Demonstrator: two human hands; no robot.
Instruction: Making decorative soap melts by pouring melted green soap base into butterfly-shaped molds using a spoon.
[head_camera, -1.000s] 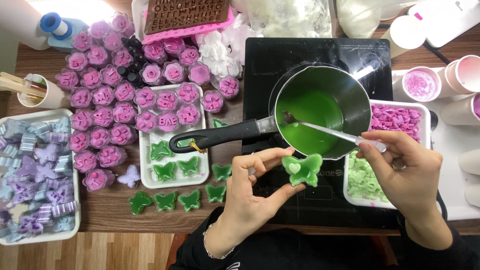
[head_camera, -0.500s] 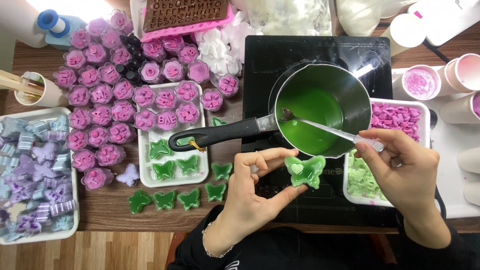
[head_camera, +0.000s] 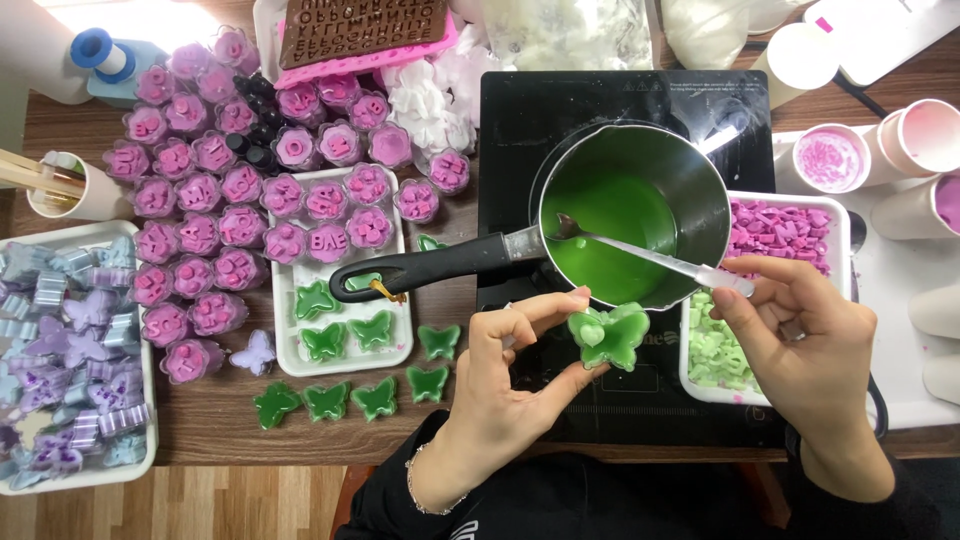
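My left hand (head_camera: 505, 375) pinches a green butterfly-shaped mould (head_camera: 609, 335) between thumb and fingers, just below the saucepan. My right hand (head_camera: 805, 345) holds the handle end of a long metal spoon (head_camera: 640, 255), whose bowl rests inside the saucepan near the handle side. The steel saucepan (head_camera: 712, 195) with a black handle (head_camera: 425, 268) holds bright green liquid (head_camera: 605, 220) and stands on a black induction hob (head_camera: 520, 130).
A white tray (head_camera: 285, 300) and the table beside it carry green butterfly shapes (head_camera: 375, 398). Many pink-filled small cups (head_camera: 215, 240) fill the left. A tray of purple shapes (head_camera: 70, 350) lies far left; a tray of pink and pale green bits (head_camera: 775, 235) sits right, with paper cups (head_camera: 830, 155).
The butterfly mould in my left hand has tilted and shifted slightly; the spoon stays in the pan.
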